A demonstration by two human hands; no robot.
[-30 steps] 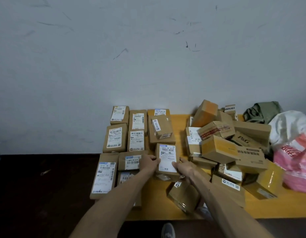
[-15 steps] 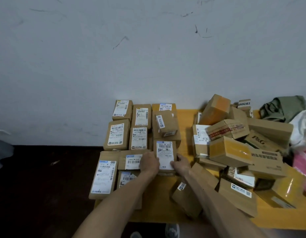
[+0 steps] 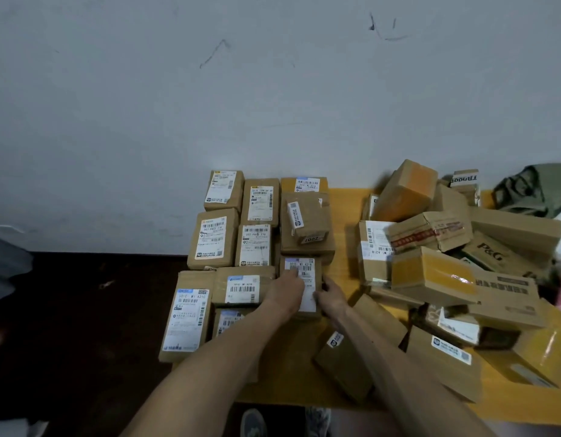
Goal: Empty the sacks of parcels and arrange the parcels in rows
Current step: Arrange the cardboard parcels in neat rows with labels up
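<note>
Sliding the small brown cardboard parcel with the white label (image 3: 304, 268) a bit further up the yellow wooden bench (image 3: 345, 209), the person is tucking it into the third column, just below the stacked boxes (image 3: 306, 225). Left hand (image 3: 287, 293) is pressing flat on its label, right hand (image 3: 331, 296) is curling round its right edge. So that's one more slotted in, and the jumbled heap of brown boxes (image 3: 446, 272) is still waiting.

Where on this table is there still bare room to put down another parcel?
One bare strip of table runs from the wall between the rowed parcels and the heap. The right hand, holding the labelled parcel, sits at its near end. Another patch lies at the near edge, left of a loose parcel. The heap side is crowded.
</note>
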